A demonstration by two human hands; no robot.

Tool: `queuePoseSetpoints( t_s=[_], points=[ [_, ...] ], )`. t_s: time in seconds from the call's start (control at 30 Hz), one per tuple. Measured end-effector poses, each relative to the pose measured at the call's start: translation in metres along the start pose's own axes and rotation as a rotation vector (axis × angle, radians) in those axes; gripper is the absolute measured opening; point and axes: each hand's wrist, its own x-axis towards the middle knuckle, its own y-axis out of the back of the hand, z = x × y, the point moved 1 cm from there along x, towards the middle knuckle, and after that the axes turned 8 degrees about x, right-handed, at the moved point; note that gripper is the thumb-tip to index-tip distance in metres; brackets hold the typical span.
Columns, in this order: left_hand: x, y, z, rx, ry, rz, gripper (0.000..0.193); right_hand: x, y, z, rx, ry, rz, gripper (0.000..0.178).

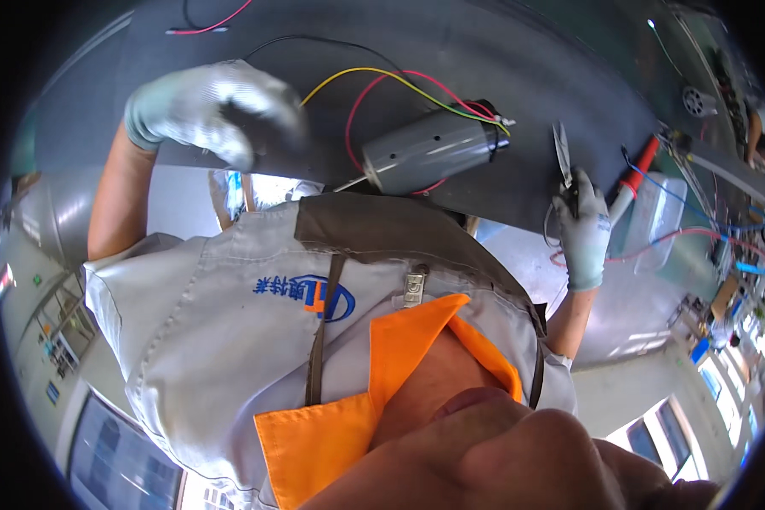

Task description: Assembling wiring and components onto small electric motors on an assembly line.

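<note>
My left hand (221, 106), in a whitish knit glove, is over the left part of the dark bench. Its fingers and thumb are apart and slightly smeared by motion, and nothing shows between them. To its right lies a grey cylindrical motor (425, 151) with a thin shaft pointing left. Yellow-green, red and black wires (370, 70) loop from the motor's right end toward my left hand. My right hand (585, 229), also gloved, is closed around the handles of a pair of scissors (563, 155), whose blades point away from me, right of the motor.
Right of my right hand lies a red and white handled tool (639, 170), with a blue cable beside it. A clear plastic box (659, 208) and red tubing (680, 234) are farther right. A red wire (208, 30) lies far left; a grey spool (699, 102) stands far right.
</note>
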Motion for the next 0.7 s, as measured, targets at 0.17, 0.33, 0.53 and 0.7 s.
queuePoseSetpoints(
  t_s=[0.17,0.33,0.53,0.7],
  points=[
    [0.062,-0.055,0.001,0.513,0.077,0.773,0.068,0.029,-0.037,-0.037,1.189,-0.436,-0.809,0.047],
    [0.126,-0.118,-0.026,0.621,-0.142,0.687,0.069,0.048,-0.067,-0.108,1.638,-0.516,-0.779,0.053],
    [0.252,0.012,-0.075,0.520,0.093,1.467,0.071,0.199,-0.058,-0.053,1.688,-0.138,-0.112,0.040],
    [0.247,0.093,-0.152,-0.688,0.082,0.945,0.026,0.194,-0.087,-0.107,1.056,0.323,0.190,0.045]
  ],
)
